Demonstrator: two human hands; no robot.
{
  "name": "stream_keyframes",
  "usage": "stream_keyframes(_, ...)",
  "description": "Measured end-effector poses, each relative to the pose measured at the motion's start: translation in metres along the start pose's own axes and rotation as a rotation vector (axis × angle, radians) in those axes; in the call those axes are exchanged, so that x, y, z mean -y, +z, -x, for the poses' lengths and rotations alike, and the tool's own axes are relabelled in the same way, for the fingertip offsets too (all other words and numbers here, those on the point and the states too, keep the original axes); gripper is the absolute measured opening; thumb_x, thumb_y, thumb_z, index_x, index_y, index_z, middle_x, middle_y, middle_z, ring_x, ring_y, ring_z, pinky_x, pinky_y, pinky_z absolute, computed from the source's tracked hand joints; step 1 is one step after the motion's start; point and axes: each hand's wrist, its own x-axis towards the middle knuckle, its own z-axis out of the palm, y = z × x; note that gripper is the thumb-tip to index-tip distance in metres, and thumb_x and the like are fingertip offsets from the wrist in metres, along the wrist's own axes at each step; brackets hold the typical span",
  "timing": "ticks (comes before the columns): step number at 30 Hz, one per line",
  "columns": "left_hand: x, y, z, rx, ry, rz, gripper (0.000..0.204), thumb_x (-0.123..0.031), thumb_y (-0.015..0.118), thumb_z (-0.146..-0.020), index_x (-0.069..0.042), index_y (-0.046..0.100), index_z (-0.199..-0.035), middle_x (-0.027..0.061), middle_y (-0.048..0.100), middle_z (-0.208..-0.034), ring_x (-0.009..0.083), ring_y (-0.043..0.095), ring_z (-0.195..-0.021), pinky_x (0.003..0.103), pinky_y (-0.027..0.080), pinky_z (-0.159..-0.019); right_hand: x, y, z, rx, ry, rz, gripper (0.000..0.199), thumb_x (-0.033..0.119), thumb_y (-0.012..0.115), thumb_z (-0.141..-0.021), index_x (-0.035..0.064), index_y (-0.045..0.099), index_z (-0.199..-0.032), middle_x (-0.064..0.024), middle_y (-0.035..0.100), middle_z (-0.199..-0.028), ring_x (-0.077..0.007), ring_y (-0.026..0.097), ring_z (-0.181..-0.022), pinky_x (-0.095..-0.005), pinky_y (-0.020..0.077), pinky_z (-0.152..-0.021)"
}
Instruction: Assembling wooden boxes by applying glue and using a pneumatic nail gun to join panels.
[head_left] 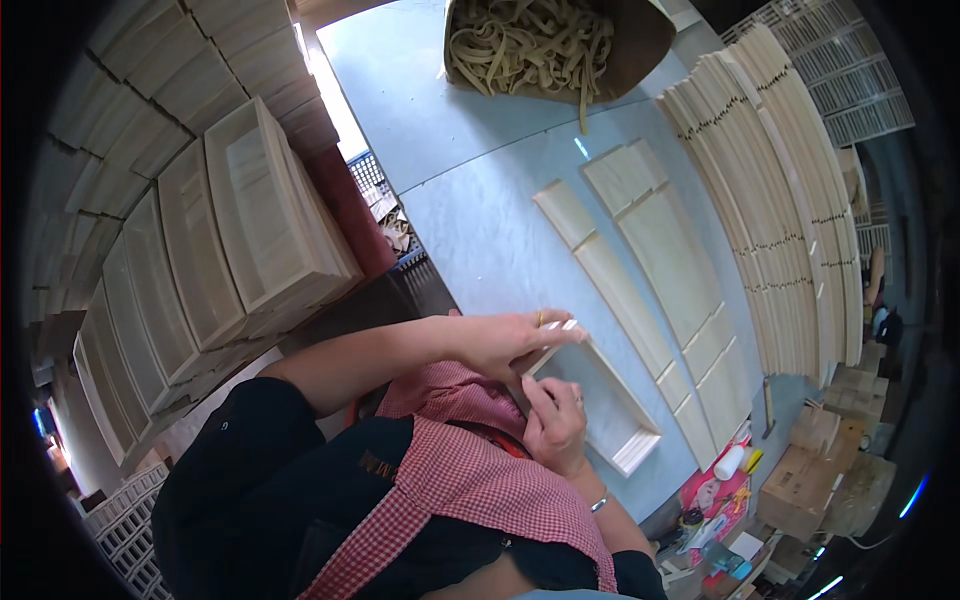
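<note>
A shallow rectangular wooden frame (pixel 625 405) stands at the near edge of the blue-grey table, its inside showing the tabletop colour. My left hand (pixel 505 345), a ring on one finger, is closed over the frame's far left end. Closer to my body, my right hand (pixel 557 418) has its fingers curled at the near long side, just below the left hand. Its fingertips and much of that side are hidden. Beyond the frame lie a narrow grooved wooden strip (pixel 605 285) and a wider grooved board (pixel 670 275), both flat on the table.
A sack of curled wood shavings (pixel 530 50) stands at the table's far edge. Tall stacks of thin boards (pixel 770 200) line the right side. Wooden trays (pixel 255 200) are piled high at my left. Cardboard boxes (pixel 805 480) and small tools sit at the lower right.
</note>
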Motion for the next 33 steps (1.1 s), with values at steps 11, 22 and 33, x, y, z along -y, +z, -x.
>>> stream_keyframes(11,0.004,-0.005,0.002,0.060,-0.021,0.045,0.103,0.003,0.081,-0.068,-0.017,0.034,-0.157,0.0317,0.054,-0.138,0.0513,0.044,-0.136,0.048,0.053,-0.090,-0.083,-0.029,-0.221,-0.215,-0.085,0.054,0.020,0.011,0.067,-0.086,0.0012,0.068,-0.104,-0.0123,0.064,-0.102,-0.0305,0.060,-0.091,-0.0387,0.0497,-0.082)
stream_keyframes(22,0.000,-0.001,-0.001,0.070,-0.058,0.128,0.104,0.005,0.081,-0.066,-0.020,0.035,-0.156,0.0324,0.039,-0.150,0.0468,0.061,-0.112,0.046,0.054,-0.092,-0.179,0.055,-0.355,-0.022,0.424,0.386,0.020,0.022,0.071,-0.082,0.0032,0.071,-0.089,-0.0148,0.068,-0.094,-0.0331,0.061,-0.083,-0.0411,0.0512,-0.075)
stream_keyframes(33,0.013,0.003,0.000,0.011,-0.003,-0.068,0.113,0.004,0.084,-0.065,-0.022,0.030,-0.160,0.0262,0.042,-0.146,0.0297,0.065,-0.083,0.037,0.058,-0.080,-0.089,-0.095,-0.208,-0.754,-0.029,-0.576,0.015,-0.008,0.057,-0.078,0.0036,0.051,-0.070,-0.0087,0.073,-0.091,-0.0189,0.066,-0.083,-0.0273,0.0501,-0.080)
